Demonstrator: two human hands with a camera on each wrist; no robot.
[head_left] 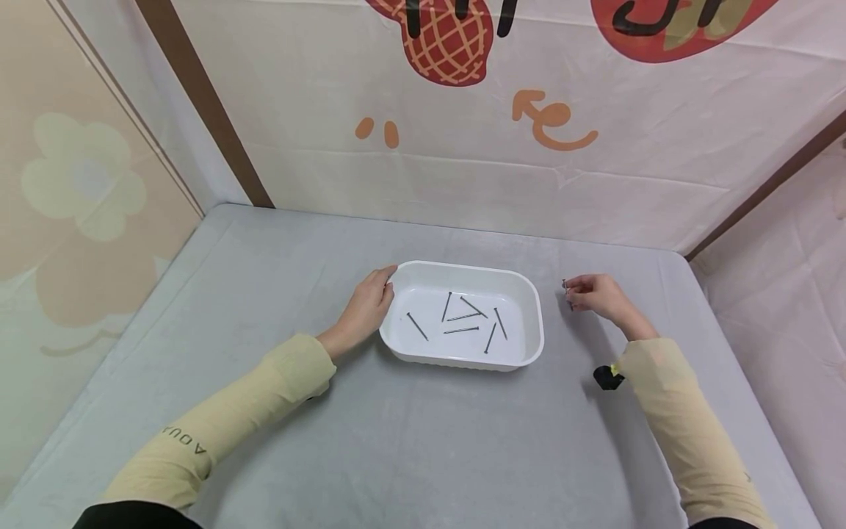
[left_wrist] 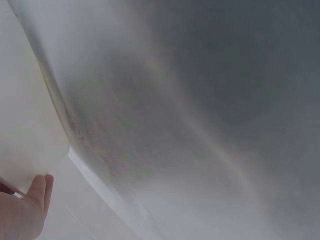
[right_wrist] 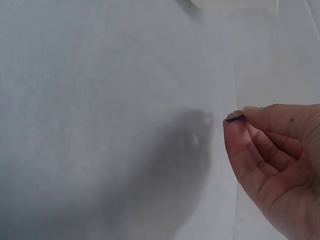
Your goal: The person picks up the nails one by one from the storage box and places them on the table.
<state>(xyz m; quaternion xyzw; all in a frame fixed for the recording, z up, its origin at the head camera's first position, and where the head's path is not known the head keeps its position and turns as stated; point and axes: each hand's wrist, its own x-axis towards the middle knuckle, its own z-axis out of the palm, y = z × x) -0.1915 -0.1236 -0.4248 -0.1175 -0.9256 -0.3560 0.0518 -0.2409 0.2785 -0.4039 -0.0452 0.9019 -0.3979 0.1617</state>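
A white rectangular tray point(head_left: 456, 360) with rounded corners stands mid-table, and several metal nails point(head_left: 463, 330) lie scattered on its bottom. My left hand point(head_left: 365, 305) grips the tray's left rim near the far corner; the left wrist view catches only part of this hand point(left_wrist: 22, 212) at its lower-left edge. To the right of the tray, my right hand point(head_left: 595, 294) is raised over the table and pinches one nail point(head_left: 565, 285) between thumb and fingertips. In the right wrist view, a short dark piece of that nail point(right_wrist: 235, 118) shows; the fingers hide part of it.
A grey cloth covers the table point(head_left: 396, 441). A printed fabric wall point(head_left: 297, 162) rises behind its far edge, with more fabric at both sides. A small black object point(head_left: 608, 378) with a yellow-green bit sits at my right wrist.
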